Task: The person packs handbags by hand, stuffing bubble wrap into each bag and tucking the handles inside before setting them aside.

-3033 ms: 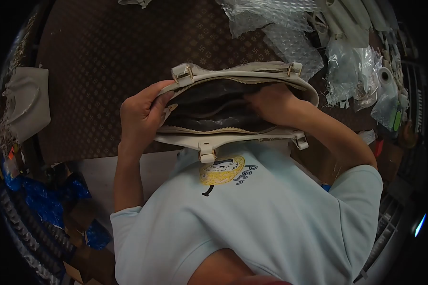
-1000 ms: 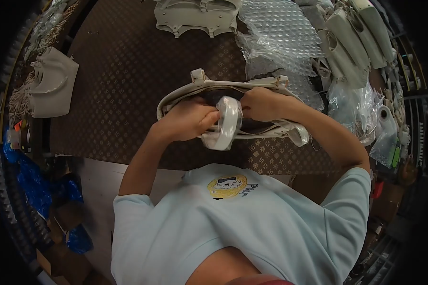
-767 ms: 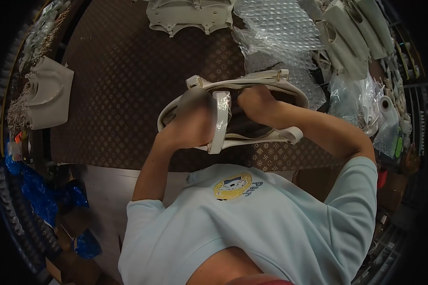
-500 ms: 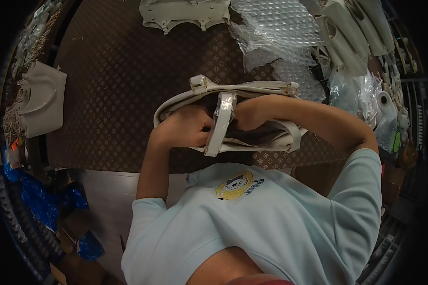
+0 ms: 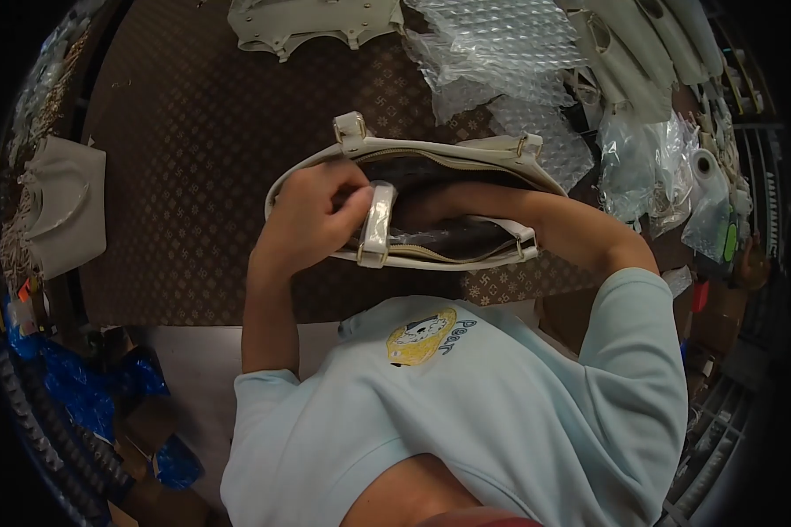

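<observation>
A cream handbag (image 5: 431, 263) lies on the patterned table with its zipped top open toward me, showing a dark lining. One of its handles (image 5: 378, 221) is wrapped in clear plastic and arches across the opening. My left hand (image 5: 312, 215) is at the bag's left end, thumb and fingers curled together beside that handle; what they grip, if anything, is hidden. My right hand (image 5: 426, 206) reaches inside the bag from the right, its fingers out of sight in the shadow. Some clear film (image 5: 422, 237) shows inside, below my right hand.
The brown patterned table (image 5: 185, 176) carries another cream handbag (image 5: 312, 26) at the back and bubble wrap (image 5: 501, 44) at back right. More cream bags (image 5: 624, 70) and clear plastic bags (image 5: 628, 167) are at the right. Another cream handbag (image 5: 70, 211) stands at the left edge.
My left hand has come up out of the bag to its left rim. My right hand has gone deeper inside. The opening has spread wider, and the view has shifted slightly.
</observation>
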A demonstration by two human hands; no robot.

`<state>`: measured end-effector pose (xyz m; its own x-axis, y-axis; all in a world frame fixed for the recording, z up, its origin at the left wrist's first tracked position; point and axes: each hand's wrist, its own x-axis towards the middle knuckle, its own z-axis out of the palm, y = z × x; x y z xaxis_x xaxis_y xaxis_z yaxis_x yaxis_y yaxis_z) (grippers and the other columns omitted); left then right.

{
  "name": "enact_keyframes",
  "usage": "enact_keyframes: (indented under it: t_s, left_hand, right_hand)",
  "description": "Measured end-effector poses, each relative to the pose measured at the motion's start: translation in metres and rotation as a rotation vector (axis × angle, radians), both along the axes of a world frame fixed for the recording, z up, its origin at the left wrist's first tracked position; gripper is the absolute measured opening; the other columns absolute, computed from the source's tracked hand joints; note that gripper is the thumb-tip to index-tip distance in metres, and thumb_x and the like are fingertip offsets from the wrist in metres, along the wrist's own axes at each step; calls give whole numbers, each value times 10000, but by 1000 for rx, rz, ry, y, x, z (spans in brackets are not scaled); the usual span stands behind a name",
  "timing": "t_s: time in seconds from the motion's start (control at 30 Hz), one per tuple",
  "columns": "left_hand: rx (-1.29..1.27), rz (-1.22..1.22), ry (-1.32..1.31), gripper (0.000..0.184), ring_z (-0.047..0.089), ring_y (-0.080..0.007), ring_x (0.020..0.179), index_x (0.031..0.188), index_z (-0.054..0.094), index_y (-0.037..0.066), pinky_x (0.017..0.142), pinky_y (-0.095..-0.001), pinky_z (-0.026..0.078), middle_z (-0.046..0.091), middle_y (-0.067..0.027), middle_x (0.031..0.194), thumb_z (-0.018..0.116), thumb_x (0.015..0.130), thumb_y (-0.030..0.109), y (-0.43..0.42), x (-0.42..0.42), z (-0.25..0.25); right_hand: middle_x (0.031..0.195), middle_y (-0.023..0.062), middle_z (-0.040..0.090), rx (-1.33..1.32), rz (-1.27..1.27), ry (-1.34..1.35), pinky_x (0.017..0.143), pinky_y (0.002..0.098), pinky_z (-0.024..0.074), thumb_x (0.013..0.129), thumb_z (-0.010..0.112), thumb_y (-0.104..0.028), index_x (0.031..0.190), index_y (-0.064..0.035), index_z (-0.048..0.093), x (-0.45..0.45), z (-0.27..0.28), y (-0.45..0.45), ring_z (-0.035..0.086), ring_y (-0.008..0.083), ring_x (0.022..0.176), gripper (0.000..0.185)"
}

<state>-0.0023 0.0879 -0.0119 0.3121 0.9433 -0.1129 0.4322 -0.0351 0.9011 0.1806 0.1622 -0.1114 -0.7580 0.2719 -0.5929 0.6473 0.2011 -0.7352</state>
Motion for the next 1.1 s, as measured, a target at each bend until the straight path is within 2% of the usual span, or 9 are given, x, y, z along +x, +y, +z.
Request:
enact_keyframes:
  t_s: [0.1,0.2,0.3,0.6,0.77,0.87,0.93,1.03,1.1]
  left_hand:
    - [91,188,-615,364,611,-220,940,1065,575,18,799,-289,483,593,-156,1112,641,773,223,-11,7,2]
    - [356,-259,-85,829,563,-320,1071,1233,498,43,923,-366,435,553,-154,1202,800,578,452,-9,1,6]
    - [60,-341,286,880,562,-305,1057,1240,505,27,920,-369,428,580,-161,1163,803,556,493,-7,1,10]
    - [-249,-417,635,591,588,-258,1008,1096,630,62,889,-318,451,643,-127,1048,774,620,381,0,9,23]
    - [-183,-344,598,603,624,-252,884,1099,629,86,808,-322,470,671,-117,920,678,674,510,15,4,18]
    - [126,-212,599,612,611,-274,902,1176,582,102,836,-336,463,659,-120,972,729,683,434,9,0,9]
    - [663,-126,431,643,604,-254,961,1230,534,76,885,-366,452,639,-124,1051,770,689,332,-1,-1,8]
    - [269,-138,-140,697,581,-225,1030,1265,486,32,932,-378,433,617,-129,1108,790,683,265,-4,-17,29]
    - [289,-81,-207,630,565,-178,1048,1234,510,-5,937,-344,431,623,-126,1085,736,754,335,15,-29,37]
  right_hand:
    - [1266,105,516,-560,-383,364,1001,303,347,813,624,-255,1278,-100,503,41,66,-1,468,189,1164,505]
    - [1253,113,526,-334,-325,62,987,286,366,875,563,-337,1276,-72,495,32,94,2,494,201,1137,486]
    - [1269,117,515,-206,-334,-63,996,291,356,907,495,-414,1284,-60,479,60,93,-2,487,213,1147,518]
    - [1396,142,391,255,33,-120,1058,321,260,914,367,-541,1350,-74,405,61,51,-8,358,261,1283,640]
    - [1348,131,449,-245,-353,-304,1047,257,281,937,410,-455,1295,-46,477,59,121,1,403,192,1251,548]
    - [1121,122,601,-69,-285,343,912,281,421,935,447,-431,1183,11,559,105,157,2,556,179,1041,519]
    - [1037,115,635,-11,-276,546,854,292,462,928,466,-436,1136,24,585,129,175,15,599,181,954,519]
    - [945,49,661,340,-724,413,754,239,464,915,481,-458,1033,-32,648,147,156,47,605,109,860,473]
    - [929,68,662,-2,-983,456,766,246,462,907,460,-510,995,-25,645,145,151,60,618,129,834,527]
